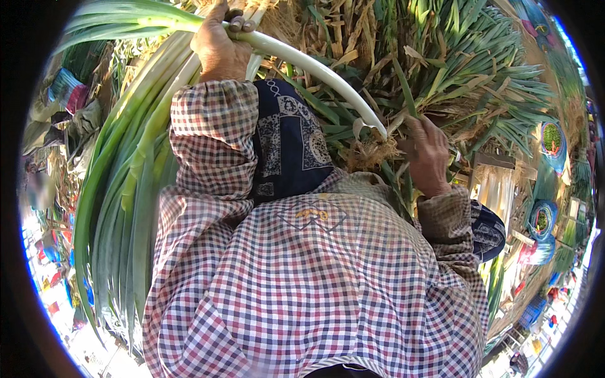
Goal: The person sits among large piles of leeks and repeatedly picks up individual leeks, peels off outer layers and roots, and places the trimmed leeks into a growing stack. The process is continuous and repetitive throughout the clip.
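My left hand (pixel 222 47) is closed around the stalk of a long green onion (pixel 316 66) at the upper left. Its green leaves fan out to the left, and its white shank curves down to the right, ending in roots. Close to the right of that root end is my right hand (pixel 427 156), fingers bent and partly blurred; whether it pinches a leaf or the roots is unclear. A bunch of large green onions (pixel 137 156) lies beside my left sleeve, leaves hanging downward. Dark patterned cloth (pixel 293 141) shows beside that sleeve.
Piled green onions (pixel 472 80) with roots and dry husks fill the area ahead and to the right. A wooden stand with pale sheeting (pixel 494 184) is beyond my right sleeve. Round blue-edged containers (pixel 543 219) and a blue crate (pixel 532 312) appear at the right edge.
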Tool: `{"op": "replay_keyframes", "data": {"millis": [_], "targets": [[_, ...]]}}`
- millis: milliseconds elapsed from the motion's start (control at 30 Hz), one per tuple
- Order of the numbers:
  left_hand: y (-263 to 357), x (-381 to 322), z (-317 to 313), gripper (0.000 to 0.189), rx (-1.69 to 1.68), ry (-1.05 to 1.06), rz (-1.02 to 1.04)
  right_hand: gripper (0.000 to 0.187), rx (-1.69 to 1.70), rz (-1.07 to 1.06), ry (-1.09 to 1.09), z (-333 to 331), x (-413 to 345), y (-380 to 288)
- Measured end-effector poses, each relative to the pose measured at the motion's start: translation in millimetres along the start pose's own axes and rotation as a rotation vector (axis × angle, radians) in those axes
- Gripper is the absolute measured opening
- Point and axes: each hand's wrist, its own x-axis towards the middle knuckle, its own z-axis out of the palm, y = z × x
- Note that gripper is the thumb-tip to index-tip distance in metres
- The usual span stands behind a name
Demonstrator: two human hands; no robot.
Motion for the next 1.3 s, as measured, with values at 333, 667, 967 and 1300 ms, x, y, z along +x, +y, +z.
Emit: {"op": "replay_keyframes", "data": {"millis": [333, 667, 967, 1300], "targets": [[0, -12, 14, 0.009, -0.006, -0.014, -0.021, 0.012, -0.081, -0.212, -0.211, 49, -20, -21], [13, -12, -8, 0.028, -0.197, -0.403, -0.075, 0.037, 0.147, 0.442, -0.492, 31, -49, 47], [3, -17, 19, 0.024, -0.112, -0.433, -0.101, 0.053, 0.322, -0.283, 0.204, 49, 126, -105], [15, -8, -14, 0.009, 0.088, 0.041, 0.115, 0.051, 0.948, 0.553, -0.538, 151, -70, 8]]}}
